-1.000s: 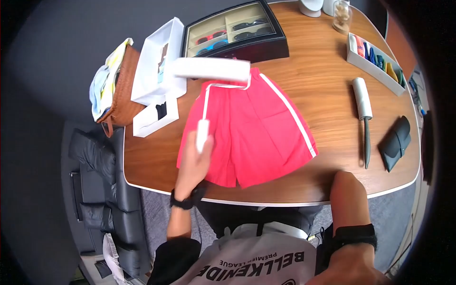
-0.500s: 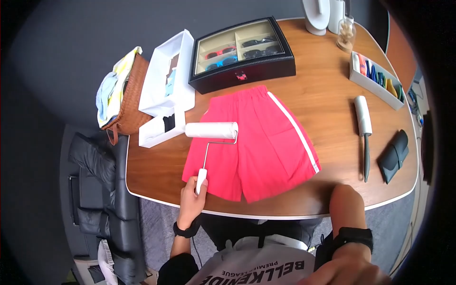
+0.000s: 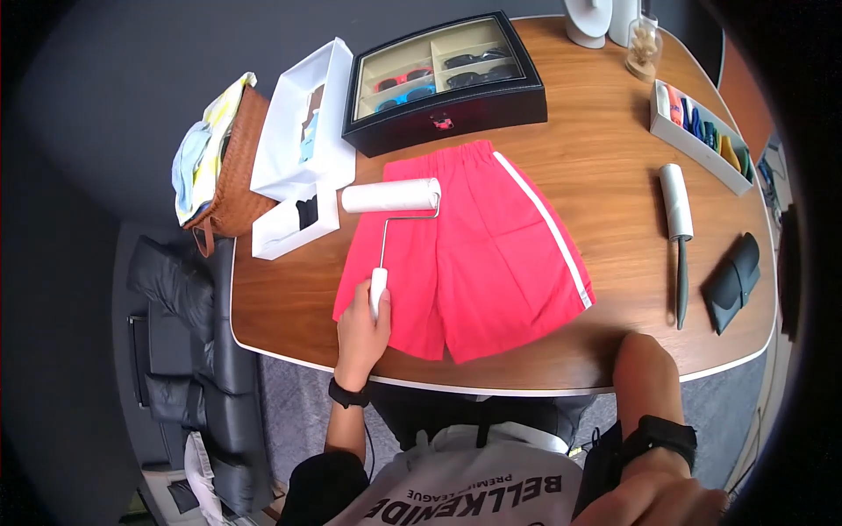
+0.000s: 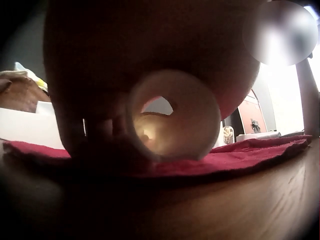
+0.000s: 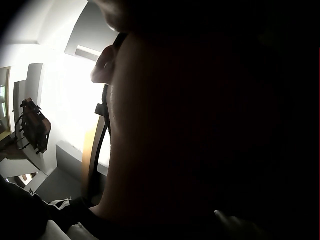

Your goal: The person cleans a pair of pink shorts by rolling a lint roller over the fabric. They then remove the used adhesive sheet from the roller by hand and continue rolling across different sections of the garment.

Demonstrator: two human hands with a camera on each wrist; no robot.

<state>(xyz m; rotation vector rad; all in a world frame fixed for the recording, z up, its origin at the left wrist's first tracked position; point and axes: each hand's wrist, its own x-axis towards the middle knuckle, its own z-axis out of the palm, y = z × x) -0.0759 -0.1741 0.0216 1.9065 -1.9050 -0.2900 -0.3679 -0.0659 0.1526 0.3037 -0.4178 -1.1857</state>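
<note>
In the head view my left hand [image 3: 361,337] grips the white handle [image 3: 378,289] of a lint roller. Its white roll [image 3: 390,195] lies across the upper left part of a pair of red shorts [image 3: 491,263], spread flat with a white side stripe. The left wrist view shows the hollow handle end [image 4: 207,120] close up, with red cloth [image 4: 235,159] beneath. My right elbow props on the table edge, and the forearm folds back so that the right hand [image 3: 653,504] is at the bottom of the head view, partly cut off. Its wrist view is mostly dark.
Behind the shorts stands a black sunglasses case [image 3: 447,131]. White boxes [image 3: 294,180] and a woven basket of cloth [image 3: 232,167] are at left. A second lint roller [image 3: 677,210], a dark pouch [image 3: 733,282] and a box of rolled items [image 3: 702,136] lie at right.
The lint roller came from the waistband toward me onto the shorts, then moved a little way back toward the waistband, held in my left hand throughout. The right arm stays propped.
</note>
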